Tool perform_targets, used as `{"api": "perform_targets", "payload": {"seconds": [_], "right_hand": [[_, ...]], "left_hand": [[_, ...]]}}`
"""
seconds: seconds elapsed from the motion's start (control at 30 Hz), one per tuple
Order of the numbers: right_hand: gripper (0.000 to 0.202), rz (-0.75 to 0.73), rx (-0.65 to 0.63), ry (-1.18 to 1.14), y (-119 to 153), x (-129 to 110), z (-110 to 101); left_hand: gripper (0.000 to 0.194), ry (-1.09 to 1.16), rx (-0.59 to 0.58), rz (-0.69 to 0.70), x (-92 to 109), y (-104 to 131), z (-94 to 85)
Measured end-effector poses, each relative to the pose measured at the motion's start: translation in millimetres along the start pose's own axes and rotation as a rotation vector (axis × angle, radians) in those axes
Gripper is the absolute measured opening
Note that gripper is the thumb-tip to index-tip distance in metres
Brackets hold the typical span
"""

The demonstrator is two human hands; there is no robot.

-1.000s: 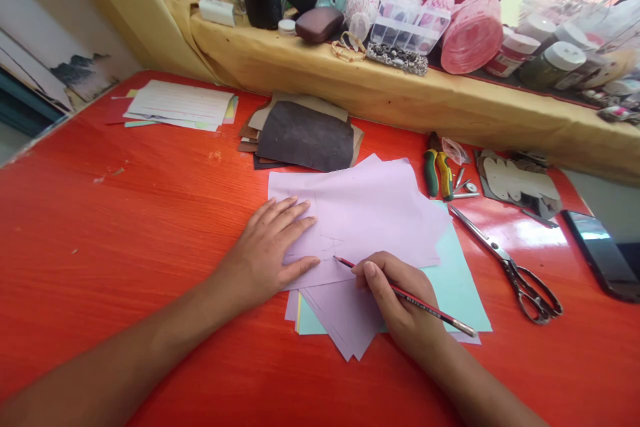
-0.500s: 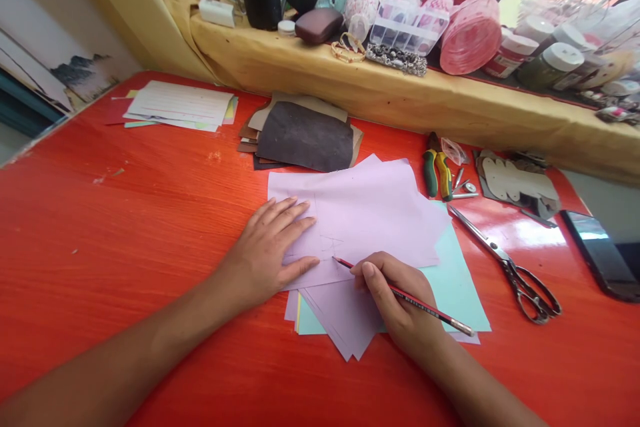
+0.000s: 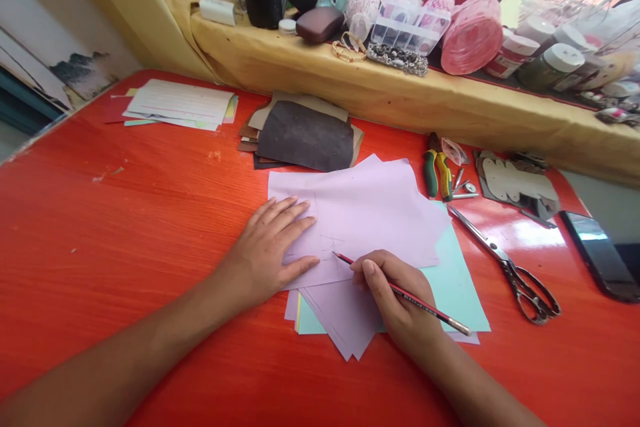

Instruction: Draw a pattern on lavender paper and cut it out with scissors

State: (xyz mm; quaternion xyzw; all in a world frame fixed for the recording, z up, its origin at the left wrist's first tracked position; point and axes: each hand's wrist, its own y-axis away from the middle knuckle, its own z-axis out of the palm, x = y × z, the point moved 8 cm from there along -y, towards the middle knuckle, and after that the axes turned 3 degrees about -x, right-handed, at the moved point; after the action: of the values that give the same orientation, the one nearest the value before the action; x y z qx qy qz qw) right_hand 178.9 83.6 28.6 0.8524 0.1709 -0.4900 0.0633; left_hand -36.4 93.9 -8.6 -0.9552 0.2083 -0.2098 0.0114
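Grasps a pencil in the right-hand grip, directing the lead toward ten o'clock, at drawn lines on lilac paper upon the red surface. Spreads the left-hand grip, released, over the paper's nine o'clock edge. Shows pliers at two o'clock from the paper, scissors at three.

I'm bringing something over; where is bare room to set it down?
The widest free patch is the red table left of the left hand, below the lined sheets. Another lies below the scissors and phone, right of the right forearm. It is crowded from the pliers to the phone and along the cloth-covered ledge.
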Motion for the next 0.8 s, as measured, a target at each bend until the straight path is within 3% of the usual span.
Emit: {"api": "perform_targets", "payload": {"seconds": [0.8], "right_hand": [[0.033, 0.021, -0.002, 0.028, -1.3, -0.9, -1.1]], "left_hand": [[0.059, 0.008, 0.000, -0.007, 0.6, 0.5, 0.0]]}}
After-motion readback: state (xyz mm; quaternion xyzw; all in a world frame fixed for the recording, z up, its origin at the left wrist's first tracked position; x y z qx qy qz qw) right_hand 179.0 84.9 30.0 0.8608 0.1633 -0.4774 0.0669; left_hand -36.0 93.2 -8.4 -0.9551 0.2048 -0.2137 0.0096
